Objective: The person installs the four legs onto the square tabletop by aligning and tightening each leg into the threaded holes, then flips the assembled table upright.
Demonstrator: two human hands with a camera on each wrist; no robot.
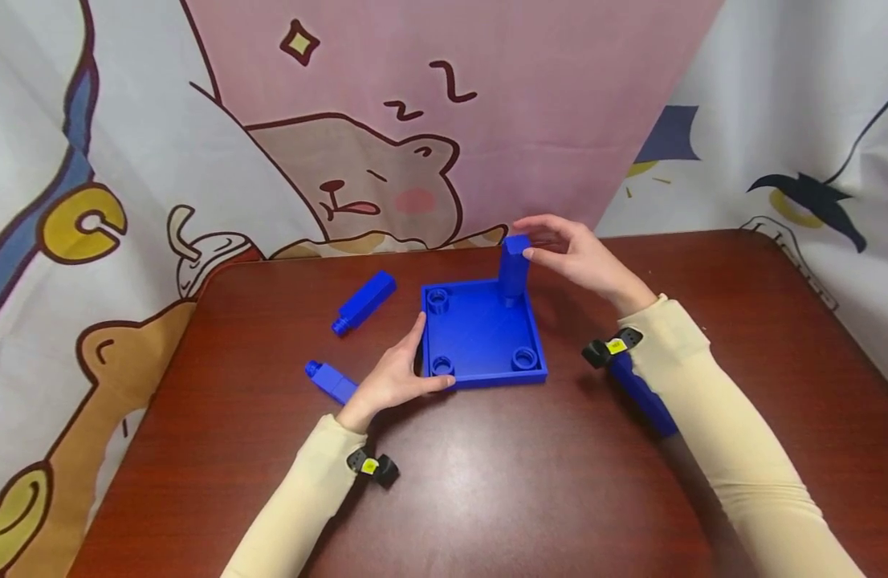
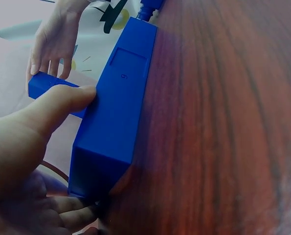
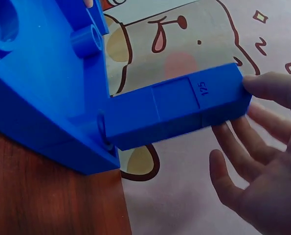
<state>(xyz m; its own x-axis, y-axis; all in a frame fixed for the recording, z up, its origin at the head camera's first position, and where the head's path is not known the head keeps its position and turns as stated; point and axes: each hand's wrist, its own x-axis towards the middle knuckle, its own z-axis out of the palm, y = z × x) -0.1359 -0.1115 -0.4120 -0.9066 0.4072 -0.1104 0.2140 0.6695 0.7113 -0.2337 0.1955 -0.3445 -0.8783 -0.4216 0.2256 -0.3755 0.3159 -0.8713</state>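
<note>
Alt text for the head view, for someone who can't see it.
A right hand pinches the top of an upright blue post at the far right corner of a blue tray, while the left hand holds the tray's near left corner. Two more posts lie left of the tray on a brown table; another blue piece is partly hidden by the right sleeve.

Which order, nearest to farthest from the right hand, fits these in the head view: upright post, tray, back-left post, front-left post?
1. Upright post: pinched in the right hand.
2. Tray: below that post, left of the hand.
3. Back-left post: lying left of the tray.
4. Front-left post: lying farther left, by the left hand.
</note>
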